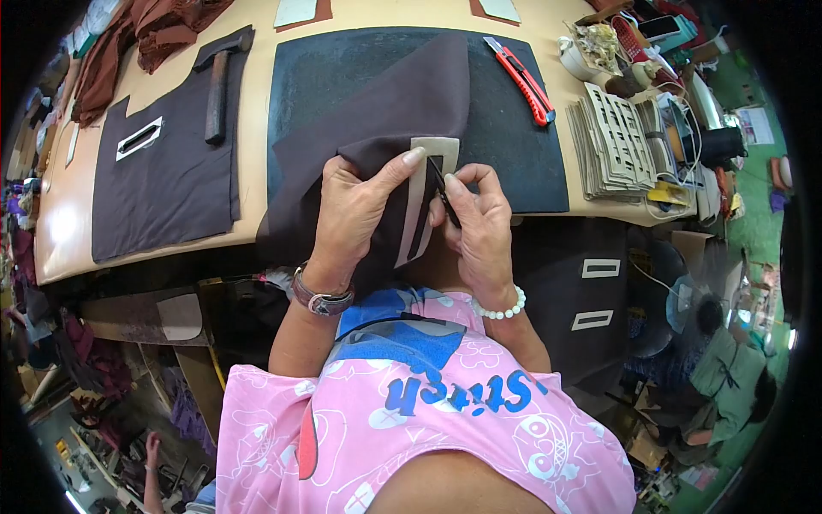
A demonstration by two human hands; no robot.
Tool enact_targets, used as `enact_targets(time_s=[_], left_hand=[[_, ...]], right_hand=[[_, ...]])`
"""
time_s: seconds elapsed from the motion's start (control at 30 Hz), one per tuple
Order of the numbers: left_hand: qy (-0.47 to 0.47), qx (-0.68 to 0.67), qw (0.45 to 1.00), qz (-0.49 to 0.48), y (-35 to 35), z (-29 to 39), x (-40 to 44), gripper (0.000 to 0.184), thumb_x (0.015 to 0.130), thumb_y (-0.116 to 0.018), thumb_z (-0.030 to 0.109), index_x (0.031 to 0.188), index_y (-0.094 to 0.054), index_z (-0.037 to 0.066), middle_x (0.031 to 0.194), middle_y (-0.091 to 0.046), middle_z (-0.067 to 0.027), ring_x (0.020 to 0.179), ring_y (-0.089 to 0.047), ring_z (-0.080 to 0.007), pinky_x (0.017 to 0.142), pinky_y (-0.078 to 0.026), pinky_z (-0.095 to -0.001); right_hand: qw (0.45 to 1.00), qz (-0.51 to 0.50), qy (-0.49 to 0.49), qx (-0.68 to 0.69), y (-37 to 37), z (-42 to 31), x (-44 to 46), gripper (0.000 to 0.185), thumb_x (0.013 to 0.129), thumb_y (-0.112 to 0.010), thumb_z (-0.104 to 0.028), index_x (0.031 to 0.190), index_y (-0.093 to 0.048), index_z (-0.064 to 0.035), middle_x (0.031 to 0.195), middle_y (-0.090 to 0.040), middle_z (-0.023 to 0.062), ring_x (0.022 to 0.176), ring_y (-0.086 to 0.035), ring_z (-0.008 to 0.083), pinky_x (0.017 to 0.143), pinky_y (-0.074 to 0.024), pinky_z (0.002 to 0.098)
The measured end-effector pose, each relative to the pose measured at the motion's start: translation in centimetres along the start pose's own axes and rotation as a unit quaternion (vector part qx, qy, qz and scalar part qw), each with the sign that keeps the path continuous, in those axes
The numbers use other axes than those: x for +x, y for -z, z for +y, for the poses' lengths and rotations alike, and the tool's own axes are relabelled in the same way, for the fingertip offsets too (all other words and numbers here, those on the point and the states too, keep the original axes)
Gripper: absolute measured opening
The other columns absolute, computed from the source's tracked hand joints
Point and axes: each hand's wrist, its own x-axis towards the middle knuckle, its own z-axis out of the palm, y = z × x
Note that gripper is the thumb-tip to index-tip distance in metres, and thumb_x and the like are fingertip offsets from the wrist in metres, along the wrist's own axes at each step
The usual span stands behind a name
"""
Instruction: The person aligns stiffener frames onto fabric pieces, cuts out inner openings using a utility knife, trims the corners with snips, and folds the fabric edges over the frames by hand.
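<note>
My left hand (355,201) grips a dark brown cloth panel (419,90), its thumb pressed on a beige rectangular frame (415,201) that surrounds a slot in the cloth. In my right hand (479,214) is a thin black pointed tool (440,182), pinched between thumb and fingers; its exact kind is partly hidden. The tool's tip sits at the slot, close to the frame's upper right side. The panel is lifted at the table's front edge, and part of it drapes over the dark cutting mat (342,73).
A red utility knife (522,81) lies on the mat. To the left, a hammer (217,98) rests on another dark panel (171,193) with a framed slot. Stacked beige slotted pieces (608,141) stand at right. Another panel (569,291) with two frames hangs below the table edge.
</note>
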Motion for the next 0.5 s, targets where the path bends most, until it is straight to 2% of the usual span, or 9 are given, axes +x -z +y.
enact_targets(time_s=[0.2, 0.37, 0.4, 0.5], left_hand=[[-0.004, -0.014, 1.000, 0.015, -0.6, -0.3, 0.0, 0.014, 0.086, -0.064, 0.013, 0.089, -0.062, -0.001, 0.072, -0.064, -0.0055, 0.057, -0.059, -0.0102, 0.048, -0.046, -0.0224], [-0.079, -0.037, 0.988, 0.127, -2.3, -2.1, 0.0, 0.015, 0.087, -0.064, 0.014, 0.088, -0.061, -0.001, 0.071, -0.062, -0.0038, 0.052, -0.056, -0.0092, 0.043, -0.044, -0.0242], [-0.092, -0.040, 0.987, 0.122, -2.4, -2.3, -0.1, 0.014, 0.086, -0.065, 0.013, 0.087, -0.061, 0.000, 0.072, -0.062, -0.0031, 0.052, -0.055, -0.0086, 0.043, -0.043, -0.0241], [-0.149, -0.025, 0.973, 0.173, -3.0, -3.1, 0.0, 0.012, 0.086, -0.065, 0.012, 0.086, -0.061, 0.001, 0.071, -0.061, -0.0016, 0.050, -0.053, -0.0072, 0.042, -0.041, -0.0229]], right_hand=[[0.994, 0.020, 0.021, -0.105, -0.3, 0.6, -0.1, 0.016, 0.095, -0.051, -0.018, 0.099, -0.041, -0.0060, 0.066, -0.058, 0.0044, 0.048, -0.041, 0.0009, 0.041, -0.0294, 0.0156], [0.998, 0.029, -0.007, -0.054, -0.8, 0.9, -1.1, 0.019, 0.097, -0.045, -0.027, 0.100, -0.041, -0.0088, 0.070, -0.055, 0.0038, 0.044, -0.036, 0.0015, 0.038, -0.0261, 0.0154], [0.998, 0.034, -0.008, -0.047, -0.9, 1.3, -1.2, 0.020, 0.097, -0.044, -0.030, 0.101, -0.042, -0.0102, 0.071, -0.055, 0.0037, 0.043, -0.035, 0.0014, 0.037, -0.0245, 0.0152], [0.999, 0.051, 0.004, -0.015, -1.4, 1.7, -1.4, 0.019, 0.098, -0.043, -0.029, 0.101, -0.041, -0.0105, 0.072, -0.054, 0.0034, 0.043, -0.035, 0.0018, 0.037, -0.0248, 0.0150]])
